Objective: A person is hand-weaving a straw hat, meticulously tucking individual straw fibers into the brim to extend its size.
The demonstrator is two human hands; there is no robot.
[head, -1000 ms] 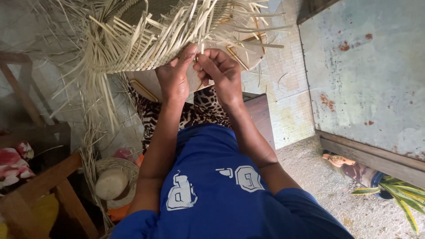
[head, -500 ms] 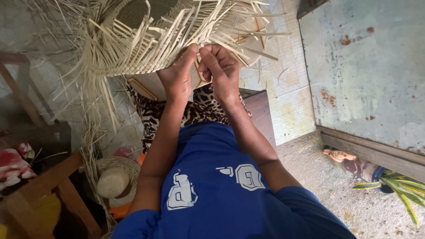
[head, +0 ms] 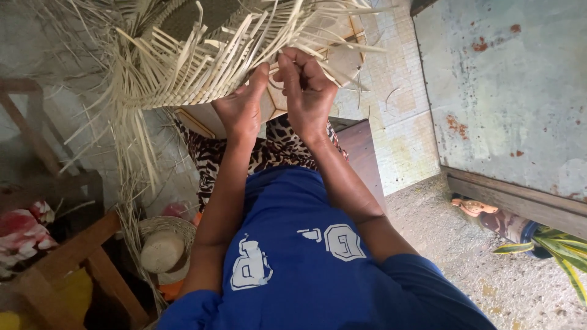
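Below the blue shirt (head: 306, 269), the left hand (head: 241, 110) and right hand (head: 309, 91) have risen slightly since a second ago, each grip pinched on loose straw strips (head: 257, 36) at the rim of the half-woven hat (head: 177, 67) held overhead, so plaiting seems ongoing.

both hands (head: 275, 101) raised, fingers pinching

Below us we see a finished straw hat (head: 162, 249) on the floor beside a wooden chair frame (head: 73, 256), red patterned cloth (head: 21, 229) at far left, a rust-spotted pale blue wall (head: 507, 91), and striped green-yellow plant leaves (head: 553, 247) at right.
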